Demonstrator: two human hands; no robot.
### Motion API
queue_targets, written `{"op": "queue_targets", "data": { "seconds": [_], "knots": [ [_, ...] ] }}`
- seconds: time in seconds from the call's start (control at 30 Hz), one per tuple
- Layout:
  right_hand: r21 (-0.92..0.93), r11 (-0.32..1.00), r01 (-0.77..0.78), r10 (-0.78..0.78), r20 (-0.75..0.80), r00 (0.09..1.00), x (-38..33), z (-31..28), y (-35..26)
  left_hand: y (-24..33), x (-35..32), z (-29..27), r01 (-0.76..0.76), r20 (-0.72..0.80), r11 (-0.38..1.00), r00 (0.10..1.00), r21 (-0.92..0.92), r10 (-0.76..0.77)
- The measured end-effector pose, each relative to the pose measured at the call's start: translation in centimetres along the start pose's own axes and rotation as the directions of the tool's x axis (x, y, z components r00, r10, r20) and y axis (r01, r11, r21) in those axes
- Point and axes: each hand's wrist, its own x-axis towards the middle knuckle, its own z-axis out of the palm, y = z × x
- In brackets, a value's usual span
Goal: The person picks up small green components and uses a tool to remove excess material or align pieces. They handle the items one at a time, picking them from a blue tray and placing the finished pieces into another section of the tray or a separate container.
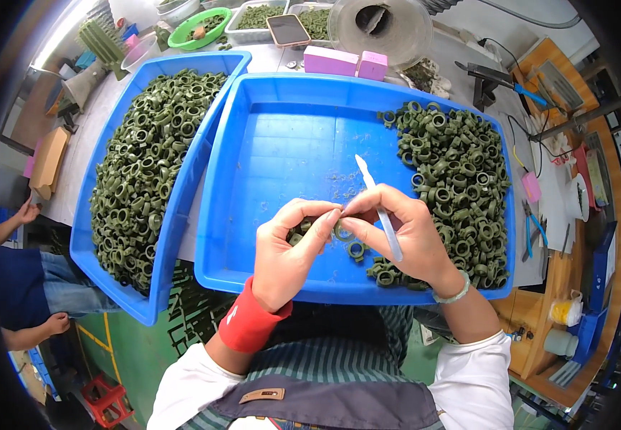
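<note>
Nearest the lower edge, a teal-and-dark striped apron (pixel 310 358) between white sleeves (pixel 196 383); just past the cuffs, a red wristband (pixel 247 319) on the left wrist and a pale green bracelet (pixel 455 288) on the right. Beyond, over the near half of a wide blue tray (pixel 282 147), left hand (pixel 285 240) and right hand (pixel 412 229) together at the fingertips. On both, thumb and forefinger closed in a pinch on one small green ring (pixel 342 233), mostly hidden by skin. Also gripped in the right, a slim knife (pixel 388 233), blade tilted up and away, handle end low beside the palm. Behind the left fingers, more green pieces, partly covered; cannot tell if held or lying beneath. Close to the right hand, a few loose rings (pixel 355 251) on the tray floor; along the right side, a dense heap (pixel 461 186) of them. To the left, slanted, a second blue tray (pixel 187 168) full of similar rings. Farther back, pink blocks (pixel 332 60), a phone (pixel 288 30) and a bright green bowl (pixel 180 37).
</note>
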Motion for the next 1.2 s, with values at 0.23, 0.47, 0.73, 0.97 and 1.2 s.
{"op": "queue_targets", "data": {
  "seconds": [0.23, 0.47, 0.73, 0.97, 1.2],
  "knots": [
    [-0.08, 0.996, -0.035, 0.031, -0.046, 0.998, 0.1, 0.1, -0.7, 0.3, 0.1, -0.3, 0.132, -0.007, 0.98, 0.991, -0.147, -0.134],
    [0.202, 0.979, -0.008, 0.006, 0.013, 1.0, 0.3, -2.4, -1.8, 0.7, 0.2, -1.5, 0.298, 0.135, 0.947, 0.95, -0.123, -0.281],
    [0.207, 0.978, -0.025, 0.0, 0.118, 0.993, 0.1, -2.8, -1.3, 1.1, 0.5, -1.6, 0.286, 0.219, 0.958, 0.936, -0.019, -0.275],
    [0.103, 0.991, 0.087, -0.1, 0.131, 0.986, -0.1, -2.2, -0.6, 1.5, 0.5, -1.5, 0.26, 0.2, 0.965, 0.944, 0.042, -0.264],
    [0.148, 0.984, 0.094, -0.103, 0.056, 0.993, -0.2, -1.7, -1.2, 1.0, 0.5, -1.4, 0.139, 0.07, 0.99, 0.988, -0.014, -0.138]
  ]
}}
